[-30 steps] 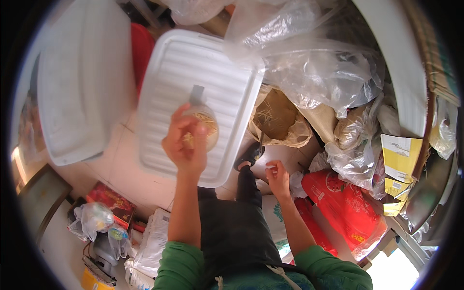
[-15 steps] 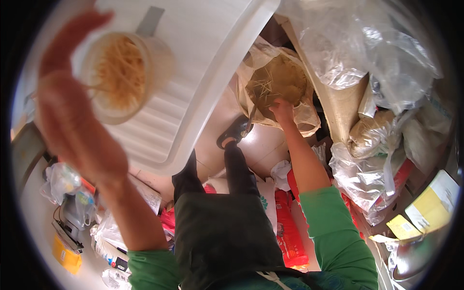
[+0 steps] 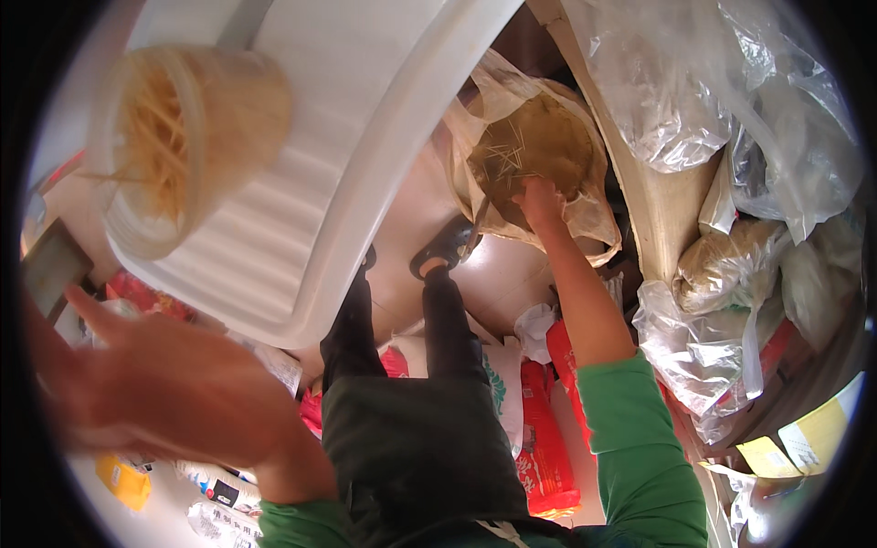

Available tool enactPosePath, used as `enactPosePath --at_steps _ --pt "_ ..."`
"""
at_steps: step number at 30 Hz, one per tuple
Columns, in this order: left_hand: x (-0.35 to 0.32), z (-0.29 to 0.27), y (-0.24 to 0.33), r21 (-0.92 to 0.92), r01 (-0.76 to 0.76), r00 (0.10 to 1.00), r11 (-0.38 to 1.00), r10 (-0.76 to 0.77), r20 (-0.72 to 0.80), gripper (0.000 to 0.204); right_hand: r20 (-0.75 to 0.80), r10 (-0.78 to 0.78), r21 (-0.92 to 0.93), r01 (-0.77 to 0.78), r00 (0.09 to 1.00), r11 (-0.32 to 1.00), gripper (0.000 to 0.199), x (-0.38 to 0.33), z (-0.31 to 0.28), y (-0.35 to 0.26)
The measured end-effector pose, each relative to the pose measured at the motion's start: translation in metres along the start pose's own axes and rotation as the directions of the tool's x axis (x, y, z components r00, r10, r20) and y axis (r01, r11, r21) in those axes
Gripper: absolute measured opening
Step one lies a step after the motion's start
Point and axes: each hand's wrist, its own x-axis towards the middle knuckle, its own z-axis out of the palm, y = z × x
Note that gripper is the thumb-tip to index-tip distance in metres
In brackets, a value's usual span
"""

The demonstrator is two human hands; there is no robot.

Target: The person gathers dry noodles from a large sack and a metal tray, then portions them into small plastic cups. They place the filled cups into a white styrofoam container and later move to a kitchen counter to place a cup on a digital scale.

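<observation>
The right hand (image 3: 541, 199) was extended into an open clear bag (image 3: 534, 151) of thin straw-coloured sticks (image 3: 508, 153). Its fingers were curled down onto the contents; whether they had closed on any sticks could not be told, as the fingertips were hidden in the pile. The bag sat on the floor ahead of the person's shoes (image 3: 445, 251), touching the long edge of a white ribbed lid (image 3: 301, 237) on its left and just beside a heap of crumpled plastic sacks (image 3: 722, 119) on its right.

The left hand (image 3: 174, 393) was raised close to the camera and blurred. It appeared to hold a clear cup (image 3: 183, 137) of the same sticks, tilted with its mouth toward the lens, though the hold on the cup's base lay outside clear view. The cup was seen against the white lid.

Around the legs lay red packets (image 3: 545, 438) between the knees and the right forearm, and a yellow item (image 3: 126, 479) near the lower left.

Judgement: the step in hand appeared to be gathering sticks from the bag. To do it well, the fingers should pinch a small aligned bundle rather than rake the pile, since loose sticks lay crossed on the surface and would scatter. The cup ought to be kept upright meanwhile; at its present tilt, contents could slide out.
</observation>
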Motion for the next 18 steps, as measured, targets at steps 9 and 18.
enactPosePath --at_steps 9,18 --pt "-0.148 0.006 0.163 -0.042 0.999 0.032 -0.019 -0.361 0.932 0.022 -0.098 0.058 -0.059 -0.064 0.994 0.996 0.014 -0.031 -0.032 0.002" --pt "-0.252 0.093 0.182 0.168 0.539 -0.560 -0.825 -0.202 0.803 0.037 -0.088 -0.302 0.296 0.314 0.949 0.902 0.012 -0.131 -0.101 -0.045"
